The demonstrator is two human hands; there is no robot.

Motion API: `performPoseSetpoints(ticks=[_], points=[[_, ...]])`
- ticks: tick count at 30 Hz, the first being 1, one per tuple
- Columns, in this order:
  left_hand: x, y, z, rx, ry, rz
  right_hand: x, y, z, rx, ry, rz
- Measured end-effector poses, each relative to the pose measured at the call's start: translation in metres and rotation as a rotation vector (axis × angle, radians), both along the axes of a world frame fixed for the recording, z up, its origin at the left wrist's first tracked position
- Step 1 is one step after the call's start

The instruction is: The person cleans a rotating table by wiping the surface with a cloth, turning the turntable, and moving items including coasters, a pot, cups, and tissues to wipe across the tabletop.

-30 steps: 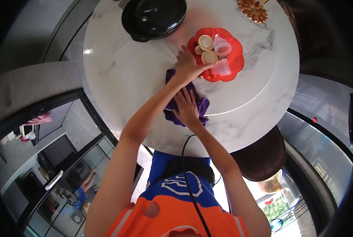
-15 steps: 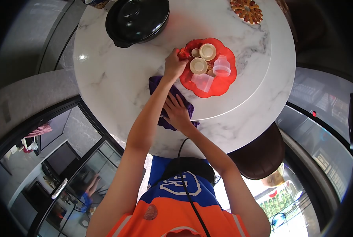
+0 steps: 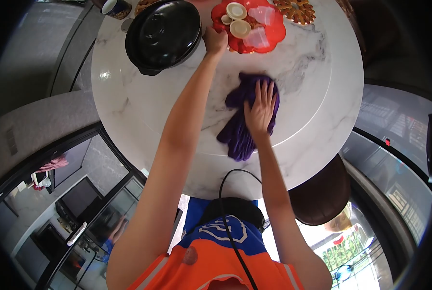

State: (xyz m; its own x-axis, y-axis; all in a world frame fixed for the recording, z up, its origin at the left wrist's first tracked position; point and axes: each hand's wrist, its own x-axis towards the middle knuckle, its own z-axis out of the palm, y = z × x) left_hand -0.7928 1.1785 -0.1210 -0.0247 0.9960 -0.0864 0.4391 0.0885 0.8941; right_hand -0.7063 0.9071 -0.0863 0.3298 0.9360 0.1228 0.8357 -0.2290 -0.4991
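Note:
My left hand (image 3: 215, 41) is stretched far forward, its fingers closed on the near left rim of a red flower-shaped tray (image 3: 277, 37). In the tray lie round cream lids (image 3: 240, 29) and translucent plastic cups (image 3: 257, 37). Nearer to me, my right hand (image 3: 261, 110) lies flat with fingers spread on a crumpled purple cloth (image 3: 240, 136), pressing it against the white marble-patterned round table (image 3: 167, 116).
A black lidded pot (image 3: 162, 36) stands just left of my left hand. A patterned cup (image 3: 116, 8) is at the far left edge. One woven trivet (image 3: 300, 10) lies right of the tray. A brown chair (image 3: 322, 195) is tucked at the right, and a black cable (image 3: 221, 193) hangs before my body.
The red tray has moved away from me with my left hand at its rim. My right hand has slid the purple cloth to the right and forward, where it is more spread out.

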Motion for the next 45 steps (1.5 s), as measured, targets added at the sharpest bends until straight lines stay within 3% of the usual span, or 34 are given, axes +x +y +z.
performPoseSetpoints(ticks=[3,5,7,14,15,18,20,23,24,26,30,32,35,38,40,45], points=[[-0.007,-0.036,0.026,0.019,0.021,-0.100,0.020,0.040,-0.014,0.078,-0.105,-0.042],[0.007,-0.055,0.045,-0.065,-0.054,0.051,0.029,0.060,-0.016,0.151,-0.153,-0.081],[0.021,-0.044,0.033,-0.054,0.010,0.102,0.029,0.057,-0.021,0.195,-0.181,-0.075],[0.053,-0.007,-0.006,-0.070,0.055,0.205,-0.056,-0.074,0.002,-0.066,0.034,0.478],[0.045,-0.006,0.000,-0.145,-0.037,0.056,-0.053,-0.082,0.002,-0.079,0.071,0.536],[0.043,-0.011,-0.002,-0.052,-0.221,0.096,-0.009,-0.059,-0.001,-0.056,-0.006,0.602],[0.036,-0.027,0.009,-0.020,-0.280,0.006,0.016,-0.010,-0.012,0.026,-0.072,0.361],[0.001,-0.115,0.051,0.180,0.042,-0.256,0.034,0.055,-0.016,0.131,-0.106,0.225],[-0.012,-0.148,0.047,0.205,0.084,-0.254,0.031,0.065,-0.015,0.136,-0.097,0.215],[-0.057,-0.206,0.039,0.382,0.105,-0.473,0.021,0.061,-0.016,0.144,-0.092,0.192],[-0.147,-0.280,0.036,0.497,0.579,-0.478,-0.011,-0.001,-0.006,0.070,-0.052,0.267],[-0.179,-0.288,0.030,0.423,0.820,-0.364,-0.034,-0.047,0.002,-0.063,-0.042,0.392],[-0.196,-0.288,0.018,0.450,0.901,-0.384,-0.045,-0.071,0.005,-0.112,-0.056,0.482],[-0.197,-0.289,0.013,0.420,0.820,-0.380,-0.034,-0.022,0.005,-0.060,-0.097,0.486],[-0.200,-0.292,0.008,0.413,0.807,-0.374,-0.033,0.033,-0.012,0.023,-0.243,0.392],[-0.199,-0.288,0.009,0.463,0.738,-0.367,-0.065,0.067,-0.024,0.209,-0.149,0.123]])
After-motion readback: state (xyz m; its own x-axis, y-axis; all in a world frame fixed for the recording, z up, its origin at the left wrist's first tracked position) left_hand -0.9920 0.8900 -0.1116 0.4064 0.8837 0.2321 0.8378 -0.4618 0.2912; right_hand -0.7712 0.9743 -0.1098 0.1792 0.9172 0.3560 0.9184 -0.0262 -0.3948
